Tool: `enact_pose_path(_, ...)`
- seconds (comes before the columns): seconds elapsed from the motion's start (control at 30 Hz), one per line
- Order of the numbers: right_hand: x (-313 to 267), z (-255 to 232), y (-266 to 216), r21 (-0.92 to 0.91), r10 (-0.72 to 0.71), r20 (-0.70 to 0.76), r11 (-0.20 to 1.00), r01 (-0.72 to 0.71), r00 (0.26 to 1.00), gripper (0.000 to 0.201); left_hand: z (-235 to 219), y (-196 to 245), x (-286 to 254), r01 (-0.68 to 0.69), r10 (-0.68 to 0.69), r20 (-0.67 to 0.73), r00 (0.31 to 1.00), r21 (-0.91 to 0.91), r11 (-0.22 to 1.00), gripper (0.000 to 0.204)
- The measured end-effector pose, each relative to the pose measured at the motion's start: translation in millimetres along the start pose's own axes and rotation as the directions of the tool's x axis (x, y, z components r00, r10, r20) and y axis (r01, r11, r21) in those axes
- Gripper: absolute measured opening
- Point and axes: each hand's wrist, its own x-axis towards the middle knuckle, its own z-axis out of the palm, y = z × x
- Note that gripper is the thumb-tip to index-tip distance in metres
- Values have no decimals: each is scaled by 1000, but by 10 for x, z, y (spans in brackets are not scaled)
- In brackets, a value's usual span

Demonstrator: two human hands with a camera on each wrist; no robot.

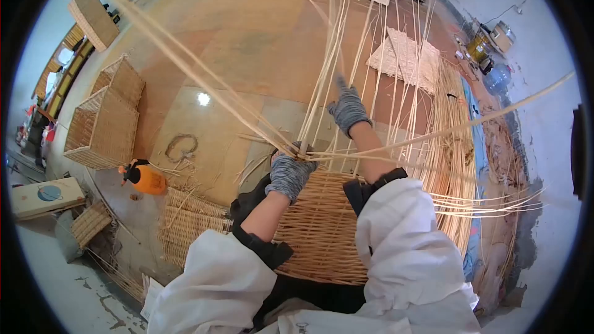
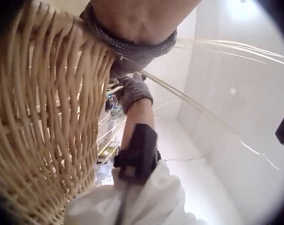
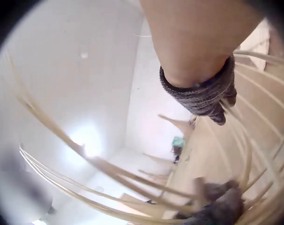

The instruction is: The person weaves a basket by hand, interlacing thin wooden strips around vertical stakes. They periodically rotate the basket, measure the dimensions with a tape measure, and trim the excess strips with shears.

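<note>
A half-woven wicker panel [image 1: 322, 229], with long loose strands [image 1: 322, 80] fanning out from its far edge, stands before the person's body. At that edge the left hand [image 1: 289, 173], in a grey knit glove, grips several strands, its thumb and fingers closed around them in the right wrist view. Two long pale canes [image 1: 204, 71] run from this hand toward the upper left, and others cross to the right. Farther out, the gloved right hand [image 1: 349, 111] reaches in among the upright strands with its index finger stretched forward and blurred. Close weave [image 2: 43, 108] fills the left wrist view's left side.
On the right lies a long bundle of cane [image 1: 455, 161], beside a woven mat [image 1: 405, 59]. To the left are wicker boxes [image 1: 105, 117], an orange spray bottle [image 1: 145, 177] and a small woven piece [image 1: 192, 219]. Long strands stick out widely around both arms.
</note>
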Motion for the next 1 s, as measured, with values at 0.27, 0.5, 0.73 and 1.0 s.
enact_pose_path(0.27,-1498,-1105,140,937,708,127,143,-317,694,16,97,333,-259,-44,105,-117,988,438,898,37)
enact_pose_path(0.5,-1908,-993,1190,828,629,173,325,-458,758,22,320,958,-1950,-521,825,-36,564,760,389,41)
enact_pose_path(0.73,-1920,-1372,986,937,795,268,-82,-341,545,4,987,808,-379,-579,273,593,757,803,-139,49)
enact_pose_path(1.0,-403,-980,716,-255,131,35,960,-118,991,42,1294,892,-343,-4,-149,61,987,933,359,40)
